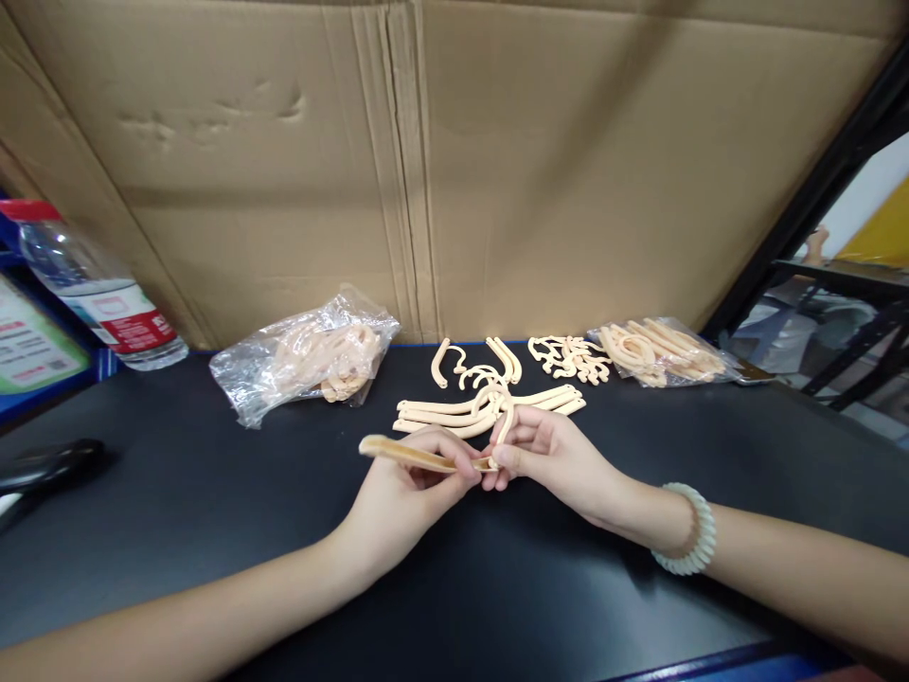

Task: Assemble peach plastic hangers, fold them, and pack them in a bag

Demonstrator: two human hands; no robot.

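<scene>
My left hand (418, 478) is closed around a beige plastic hanger arm (398, 452), its free end pointing left. Between thumb and fingers, my right hand (550, 459) pinches a curved beige hanger hook (507, 417). Hook and arm meet at the fingertips; whether they are joined is hard to see. Just behind my hands lie beige hangers (440, 417) in a stack, partly covered by my fingers. Beyond them are loose hanger arms (504, 360) and a single curved arm (440, 365). A pile of small hooks (568, 358) lies to their right.
Clear plastic bags of beige parts lie at the back left (305, 355) and back right (664, 352). A red-capped bottle (106, 294) leans at the left, above a black object (49, 464). Cardboard (568, 170) walls off the back of the black table (213, 511).
</scene>
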